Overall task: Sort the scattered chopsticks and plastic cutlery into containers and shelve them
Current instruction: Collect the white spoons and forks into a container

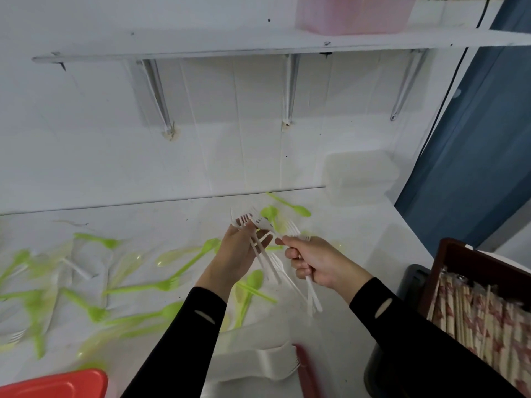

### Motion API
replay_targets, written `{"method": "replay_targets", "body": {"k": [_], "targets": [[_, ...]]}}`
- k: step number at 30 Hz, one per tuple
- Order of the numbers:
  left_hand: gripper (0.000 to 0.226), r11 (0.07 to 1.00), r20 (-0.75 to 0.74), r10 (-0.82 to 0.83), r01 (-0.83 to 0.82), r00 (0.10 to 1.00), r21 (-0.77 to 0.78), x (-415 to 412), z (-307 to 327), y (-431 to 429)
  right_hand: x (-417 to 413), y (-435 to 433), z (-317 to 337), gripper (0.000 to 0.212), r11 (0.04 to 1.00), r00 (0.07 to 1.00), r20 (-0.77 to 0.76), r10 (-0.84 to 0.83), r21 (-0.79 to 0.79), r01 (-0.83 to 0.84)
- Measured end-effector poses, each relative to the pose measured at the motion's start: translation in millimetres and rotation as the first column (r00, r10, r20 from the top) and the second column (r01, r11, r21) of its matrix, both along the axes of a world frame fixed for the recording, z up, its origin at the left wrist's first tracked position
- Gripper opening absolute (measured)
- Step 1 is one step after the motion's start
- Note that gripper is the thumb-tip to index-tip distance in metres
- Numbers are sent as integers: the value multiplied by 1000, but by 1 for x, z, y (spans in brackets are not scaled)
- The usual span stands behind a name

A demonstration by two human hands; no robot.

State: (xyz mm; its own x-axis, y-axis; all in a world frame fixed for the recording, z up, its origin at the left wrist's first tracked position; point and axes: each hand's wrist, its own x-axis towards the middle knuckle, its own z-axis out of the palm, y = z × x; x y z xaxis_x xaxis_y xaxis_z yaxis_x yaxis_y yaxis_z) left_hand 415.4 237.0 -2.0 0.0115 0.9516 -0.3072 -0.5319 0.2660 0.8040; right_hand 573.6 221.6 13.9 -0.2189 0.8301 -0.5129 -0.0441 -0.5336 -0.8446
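Sorting partly done: left hand [240, 254] and right hand [319, 264] both clenched on white forks [253, 221]; wrapped chopsticks [485, 323] already boxed; green cutlery [138, 287] litters desk [178, 222], unshelved.

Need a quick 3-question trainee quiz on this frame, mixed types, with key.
1. True or false: both hands hold white plastic forks.
2. Most of the cutlery lying loose on the white table is which colour? A) red B) green C) blue
3. Fill in: the paper-wrapped chopsticks stand in a dark box at the ____ edge of the view.

Key:
1. True. The left hand grips a bundle of white forks and the right hand holds more.
2. B. The green spoons and forks are scattered across the table.
3. Right.
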Motion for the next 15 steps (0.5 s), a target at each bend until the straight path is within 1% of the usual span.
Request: {"method": "replay_targets", "body": {"k": [2, 4, 5, 8, 11, 13, 15], "targets": [[28, 1000, 111, -13, 15, 994, -22, 2, 4, -1, 0, 0, 1, 19, 997, 995, 84, 49, 52, -53], [28, 998, 164, -28, 38, 986, -57, 8, 6, -3, -1, -2, 2, 19, 986, 974, 188, 129, 78, -146], [28, 997, 183, -27, 39, 983, -64, 13, 7, -3, -2, -3, 3, 23, 979, 959, 226, 168, 72, -189], [26, 997, 247, -3, 22, 969, -73, 19, 6, -4, 0, -5, 5, 31, 962, 930, 271, 249, 43, -270], [26, 1000, 220, 2, 4, 976, -28, 20, 3, -4, 4, -4, 8, 32, 955, 917, 296, 266, 47, -292], [25, 1000, 188, -8, 5, 982, 13, 20, 2, -5, 6, -3, 9, 36, 956, 924, 292, 246, 85, -281], [25, 999, 187, -28, 22, 982, 37, 19, 4, -6, 6, -3, 7, 34, 949, 928, 287, 239, 132, -286]]}}
